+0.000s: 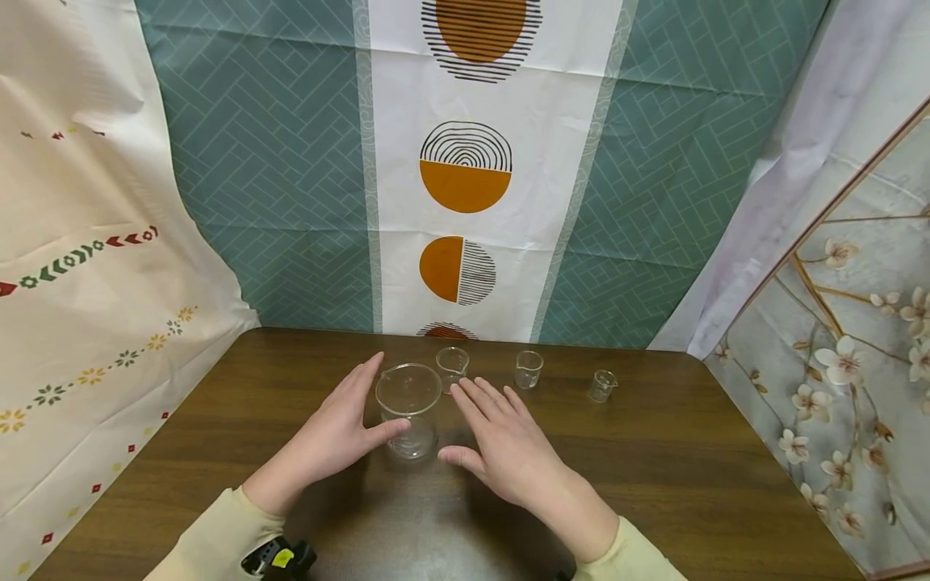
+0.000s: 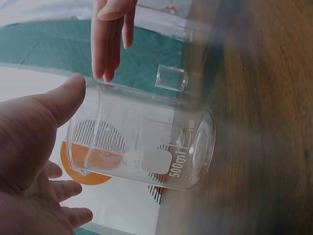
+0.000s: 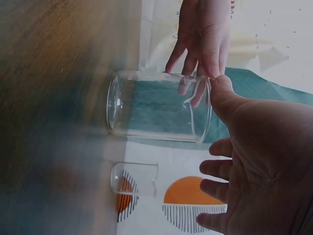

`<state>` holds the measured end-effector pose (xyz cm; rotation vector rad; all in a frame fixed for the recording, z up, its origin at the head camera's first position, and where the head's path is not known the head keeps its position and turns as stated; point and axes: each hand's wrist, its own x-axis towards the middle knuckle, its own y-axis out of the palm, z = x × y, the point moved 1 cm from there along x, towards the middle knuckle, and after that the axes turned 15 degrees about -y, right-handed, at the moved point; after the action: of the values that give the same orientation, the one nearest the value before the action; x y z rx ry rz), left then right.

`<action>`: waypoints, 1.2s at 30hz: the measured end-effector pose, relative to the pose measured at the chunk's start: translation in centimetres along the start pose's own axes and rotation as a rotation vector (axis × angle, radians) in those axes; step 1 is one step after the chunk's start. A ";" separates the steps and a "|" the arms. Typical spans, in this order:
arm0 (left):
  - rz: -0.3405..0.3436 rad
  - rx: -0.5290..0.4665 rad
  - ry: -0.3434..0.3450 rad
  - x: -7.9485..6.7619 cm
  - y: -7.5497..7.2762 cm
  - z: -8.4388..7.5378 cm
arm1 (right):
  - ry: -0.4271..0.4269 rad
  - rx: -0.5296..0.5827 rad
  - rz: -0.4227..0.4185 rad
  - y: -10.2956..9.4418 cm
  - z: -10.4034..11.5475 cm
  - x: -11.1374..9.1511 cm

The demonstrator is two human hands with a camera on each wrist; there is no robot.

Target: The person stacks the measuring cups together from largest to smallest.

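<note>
A large clear glass beaker (image 1: 416, 442), marked 500ml in the left wrist view (image 2: 177, 165), stands upright on the table between both hands. My left hand (image 1: 337, 436) is at its left side, fingers extended, the thumb in front of the glass; whether it touches I cannot tell. To the right of the beaker, my right hand (image 1: 512, 452) is held with straight fingers and thumb spread, gripping nothing. Behind them stand three smaller glass beakers: one (image 1: 452, 365) partly behind the right fingertips, a second (image 1: 529, 371), and the smallest (image 1: 602, 387) farthest right.
The brown wooden table (image 1: 654, 484) reaches back to a teal and white patterned cloth (image 1: 291, 202). A cream cloth (image 1: 109, 323) hangs along the left side. On the right is a floral panel (image 1: 843, 420).
</note>
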<state>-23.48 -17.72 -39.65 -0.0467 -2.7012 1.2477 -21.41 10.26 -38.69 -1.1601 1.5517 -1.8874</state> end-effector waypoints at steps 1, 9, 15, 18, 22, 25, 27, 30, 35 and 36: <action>0.003 0.001 -0.001 0.1 0.0 0.1 | 0.007 0.006 0.006 0.1 -0.1 0.1; 0.046 0.027 -0.019 0.7 0.4 0.3 | 0.043 0.079 0.043 0.6 -0.4 0.9; 0.051 0.018 -0.018 0.6 0.4 -0.1 | 0.050 0.111 0.064 0.8 -0.4 1.0; 0.064 0.005 -0.018 0.5 0.4 -0.2 | 0.048 0.124 0.070 0.8 -0.4 1.0; 0.078 -0.003 -0.011 0.3 0.5 -0.5 | 0.050 0.128 0.073 0.8 -0.5 0.8; 0.085 0.005 -0.005 0.2 0.7 -0.7 | 0.058 0.127 0.073 0.8 -0.6 0.6; 0.087 0.009 -0.001 0.2 0.8 -0.8 | 0.061 0.131 0.073 0.8 -0.6 0.4; 0.086 0.014 0.004 0.1 0.9 -1.0 | 0.061 0.139 0.070 0.7 -0.7 0.2; 0.089 0.014 0.021 -0.1 1.0 -1.3 | 0.055 0.140 0.072 0.4 -0.7 -0.4; 0.090 0.012 0.026 -0.1 1.0 -1.3 | 0.055 0.141 0.072 0.3 -0.7 -0.5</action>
<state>-23.20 -16.07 -39.63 -0.1837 -2.6972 1.2782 -21.72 10.94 -39.14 -0.9863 1.4432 -1.9613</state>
